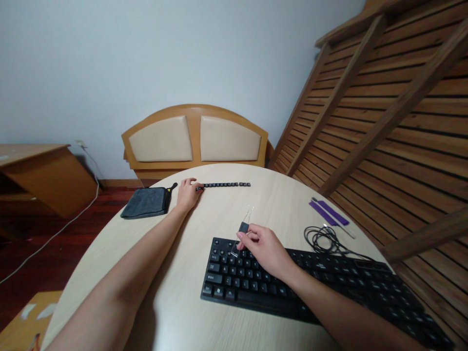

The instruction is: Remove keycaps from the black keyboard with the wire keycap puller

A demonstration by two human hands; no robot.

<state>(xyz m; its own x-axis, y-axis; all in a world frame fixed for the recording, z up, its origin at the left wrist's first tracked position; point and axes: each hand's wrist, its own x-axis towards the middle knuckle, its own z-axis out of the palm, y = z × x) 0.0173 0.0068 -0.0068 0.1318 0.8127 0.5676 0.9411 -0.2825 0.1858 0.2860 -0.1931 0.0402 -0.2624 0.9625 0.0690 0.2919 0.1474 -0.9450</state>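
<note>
The wire keycap puller is above the keyboard, over its far left part, with one wire end pointing away past the keyboard's far edge and the other hanging over the keys. The right hand has its fingers closed on the puller's dark grip, thumb against forefinger. It should be light, with springy wires that could bend if squeezed hard; the grip at mid-length looks the surest hold.

The keyboard looks stiff and fairly light, likely to slide if pushed, so its solid frame is better to hold than the keys. Beyond its left end stands a row of loose black keycaps, probably slick and easily knocked out of line; pinching one by its sides would suit. The left hand is at that row's left end, fingers bent around the end keycap; whether they grip it or only touch it, I cannot tell.

Farther left of the row, beyond the keyboard, lies a dark zip pouch. A coiled cable sits just past the keyboard's right half, with purple strips behind it.

Bare desk leaves room between keyboard and keycaps; the keyboard's right end crowds the desk's rim.
</note>
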